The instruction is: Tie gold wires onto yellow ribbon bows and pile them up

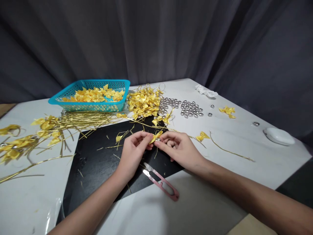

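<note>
Above the black rectangular mat (97,169), the person's left hand (135,150) pinches a small yellow satin-ribbon flower with a silver bead (156,137) between thumb and fingers, and the right hand (179,148) grips its other side, thumb at the bead. Pink-handled metal thread snips (168,189) straddle the mat's near edge, blades on it, handle on the white tabletop (207,192). Beyond the mat's far edge, a bundle of gold wire stems (85,119), a turquoise perforated plastic basket (126,93) of yellow pieces and a heap of yellow ribbon flowers (144,101) crowd close, leaving little room; silver teardrop beads (192,109) spread right of the heap. Left of the mat, more yellow ribbon flowers (50,125) lie near its edge. Right of it there is more room, a wide stretch reaching to a white rounded object (278,136) near the tabletop's edge.
</note>
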The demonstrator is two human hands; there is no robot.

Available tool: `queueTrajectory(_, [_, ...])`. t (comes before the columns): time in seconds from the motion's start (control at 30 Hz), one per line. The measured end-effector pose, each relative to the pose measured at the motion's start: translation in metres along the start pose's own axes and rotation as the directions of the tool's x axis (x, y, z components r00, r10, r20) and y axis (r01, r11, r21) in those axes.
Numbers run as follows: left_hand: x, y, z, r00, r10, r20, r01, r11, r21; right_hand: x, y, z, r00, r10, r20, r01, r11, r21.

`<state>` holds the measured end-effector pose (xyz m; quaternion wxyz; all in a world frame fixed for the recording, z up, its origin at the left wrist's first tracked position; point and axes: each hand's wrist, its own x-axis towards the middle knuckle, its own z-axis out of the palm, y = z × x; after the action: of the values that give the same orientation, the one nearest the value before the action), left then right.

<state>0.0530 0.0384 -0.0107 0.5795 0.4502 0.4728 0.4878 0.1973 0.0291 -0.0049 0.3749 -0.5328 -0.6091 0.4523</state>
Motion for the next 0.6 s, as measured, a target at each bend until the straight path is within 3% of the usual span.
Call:
queueTrajectory(0.2, [0.001,-0.002,-0.001,1.000,0.000,-0.020,-0.001,0.999,-0.035,-0.003,-0.008,-0.008,1.000,-0.015,0.015,0.013,0.996,0.087])
queueTrajectory(0.3, [0.002,-0.002,-0.001,0.999,0.007,-0.045,-0.008,0.999,-0.034,-0.002,-0.015,-0.020,0.991,-0.054,-0.125,0.070,0.989,0.128])
queueTrajectory(0.4, [0.002,-0.002,0.000,0.998,0.010,-0.055,-0.011,1.000,-0.022,0.004,-0.024,-0.036,0.950,-0.158,-0.270,0.196,0.973,0.119])
queueTrajectory(0.5, [0.003,-0.001,0.000,0.998,0.009,-0.069,-0.010,1.000,-0.004,0.013,-0.038,-0.053,0.920,-0.208,-0.333,0.283,0.939,0.196])
queueTrajectory(0.6, [0.003,-0.002,0.000,0.997,0.012,-0.079,-0.011,1.000,0.012,0.019,-0.062,-0.066,0.928,-0.146,-0.344,0.277,0.885,0.373])
